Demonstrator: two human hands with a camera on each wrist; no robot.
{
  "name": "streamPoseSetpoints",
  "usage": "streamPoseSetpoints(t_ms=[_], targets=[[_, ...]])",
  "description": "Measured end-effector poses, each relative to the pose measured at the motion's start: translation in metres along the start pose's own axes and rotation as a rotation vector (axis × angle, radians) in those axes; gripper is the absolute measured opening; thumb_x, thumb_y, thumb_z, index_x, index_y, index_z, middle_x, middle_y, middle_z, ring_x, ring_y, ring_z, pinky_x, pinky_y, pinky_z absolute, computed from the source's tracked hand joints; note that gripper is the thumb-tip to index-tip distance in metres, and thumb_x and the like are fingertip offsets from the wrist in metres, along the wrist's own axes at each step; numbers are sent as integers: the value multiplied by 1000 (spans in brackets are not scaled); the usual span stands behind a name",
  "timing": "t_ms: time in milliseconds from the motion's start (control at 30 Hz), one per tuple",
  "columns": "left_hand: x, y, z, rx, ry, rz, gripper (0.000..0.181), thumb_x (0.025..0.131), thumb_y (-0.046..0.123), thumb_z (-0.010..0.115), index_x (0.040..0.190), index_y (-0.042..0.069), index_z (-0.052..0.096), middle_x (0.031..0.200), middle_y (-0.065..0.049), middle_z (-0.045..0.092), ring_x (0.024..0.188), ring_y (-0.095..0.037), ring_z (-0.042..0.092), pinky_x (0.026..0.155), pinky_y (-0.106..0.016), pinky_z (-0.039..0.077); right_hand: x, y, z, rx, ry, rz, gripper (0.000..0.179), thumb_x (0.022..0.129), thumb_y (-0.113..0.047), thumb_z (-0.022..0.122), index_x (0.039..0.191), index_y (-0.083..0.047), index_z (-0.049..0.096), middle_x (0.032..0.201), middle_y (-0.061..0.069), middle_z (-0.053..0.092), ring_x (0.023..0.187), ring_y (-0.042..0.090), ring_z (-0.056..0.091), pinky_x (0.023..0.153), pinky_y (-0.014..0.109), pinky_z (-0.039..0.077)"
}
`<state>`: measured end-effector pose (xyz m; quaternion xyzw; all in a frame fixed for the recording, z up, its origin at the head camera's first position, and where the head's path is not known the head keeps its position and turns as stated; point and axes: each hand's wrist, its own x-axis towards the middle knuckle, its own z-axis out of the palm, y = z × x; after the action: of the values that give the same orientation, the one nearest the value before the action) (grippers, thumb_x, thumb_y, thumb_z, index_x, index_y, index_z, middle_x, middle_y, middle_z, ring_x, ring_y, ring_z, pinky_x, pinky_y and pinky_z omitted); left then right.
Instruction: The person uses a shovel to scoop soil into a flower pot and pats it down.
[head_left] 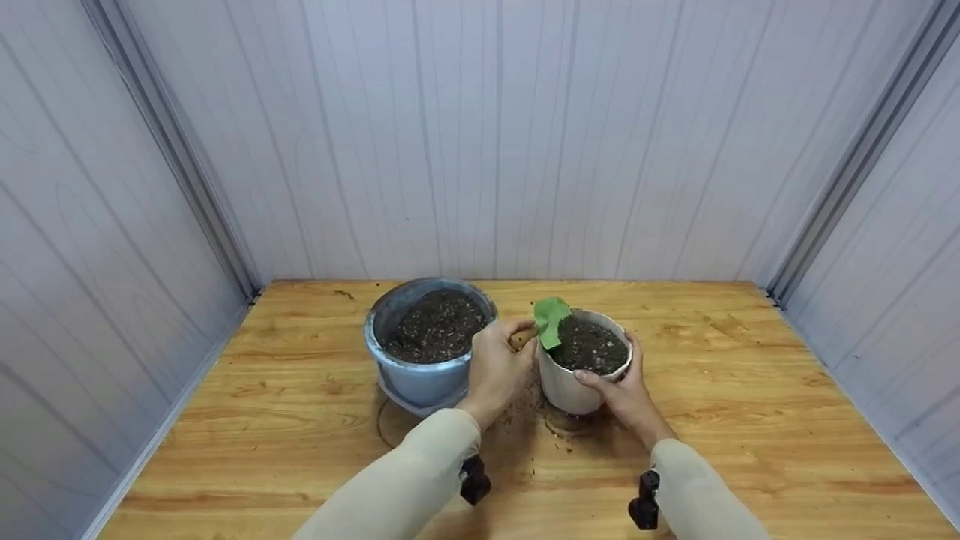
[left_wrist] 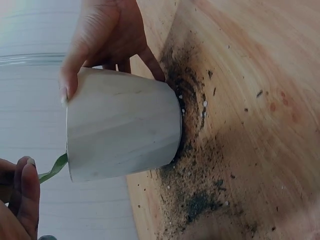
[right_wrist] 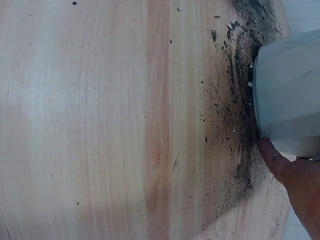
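Soil fills a white pot (head_left: 568,386), which my right hand (head_left: 630,394) grips with the thumb at the rim and fingers round the side. In the left wrist view, that thumb lies over the pot's lip. My left hand (head_left: 504,366) holds a small trowel by its wooden handle (head_left: 523,337). The trowel's green blade (head_left: 551,321) is at the left edge of the white pot, its tip against the soil (head_left: 592,346). Only a strip of the green blade (left_wrist: 54,168) shows in the left wrist view.
A larger blue-grey pot (head_left: 424,386) with dark soil (head_left: 439,326) stands left of the white pot, on a saucer. Spilled soil (left_wrist: 195,200) is scattered on the wooden table (head_left: 300,420) round the white pot's base. Pale panel walls (head_left: 465,135) enclose the back and sides.
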<state>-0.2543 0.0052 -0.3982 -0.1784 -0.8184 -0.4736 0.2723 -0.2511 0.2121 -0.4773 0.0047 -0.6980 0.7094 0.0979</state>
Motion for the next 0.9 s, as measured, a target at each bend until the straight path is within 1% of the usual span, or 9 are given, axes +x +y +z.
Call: streamPoseSetpoints(t_ms=[100,233,367,500,533,600,767,833,900], targets=[[0,-1,-4,4,7,37,22,79,-3,76,100,4,78,91,-5,72,83,-18,68,74,-32,55,-1,0,1,22,-8,6,108,82,-2,76,155,-13,-3,156,21,15,140,32,25,113,40,23],[2,-1,-13,8,0,54,21,79,-3,76,100,4,77,89,-6,71,81,-19,67,71,-33,55,-2,-1,0,29,-22,24,108,83,-3,75,155,-15,-5,156,20,15,139,32,25,110,38,26],[9,0,-25,15,-23,47,19,82,-1,75,100,3,77,85,-5,69,75,-18,64,65,-32,53,0,-4,0,41,-18,12,108,83,-2,75,155,-15,-4,156,21,16,139,32,26,111,39,26],[15,0,-39,-5,-57,27,19,84,0,74,103,3,76,89,-6,69,77,-17,64,65,-31,54,2,-5,1,48,2,-8,107,82,2,75,155,-12,-2,155,22,18,138,34,27,113,42,24],[16,0,-43,-5,-57,31,19,84,0,75,103,2,76,90,-7,69,78,-18,65,66,-32,54,2,-5,1,45,4,-10,107,82,2,75,155,-12,-2,155,22,18,138,34,27,113,43,24],[18,-2,-50,-11,-52,28,20,83,0,75,103,2,76,92,-8,70,79,-19,65,67,-33,54,2,-6,2,43,4,-14,107,81,3,75,155,-11,-2,155,23,18,138,34,27,113,43,23],[22,-7,-72,-30,-31,1,21,84,2,76,105,3,76,96,-9,72,79,-20,66,65,-35,54,0,-4,1,26,2,-10,108,81,2,75,155,-12,-3,156,22,17,139,34,27,113,41,24],[25,-11,-81,-39,-16,-10,21,84,2,76,104,3,76,96,-9,72,79,-20,66,66,-36,54,-1,-3,1,12,0,-3,108,82,0,75,155,-13,-3,156,22,16,139,34,27,114,42,24],[27,-16,-91,-26,7,-16,21,82,2,77,103,3,76,96,-10,73,80,-21,67,68,-37,55,-1,-1,2,11,-6,-1,108,82,0,75,155,-13,-4,156,22,16,139,34,27,114,42,23]])
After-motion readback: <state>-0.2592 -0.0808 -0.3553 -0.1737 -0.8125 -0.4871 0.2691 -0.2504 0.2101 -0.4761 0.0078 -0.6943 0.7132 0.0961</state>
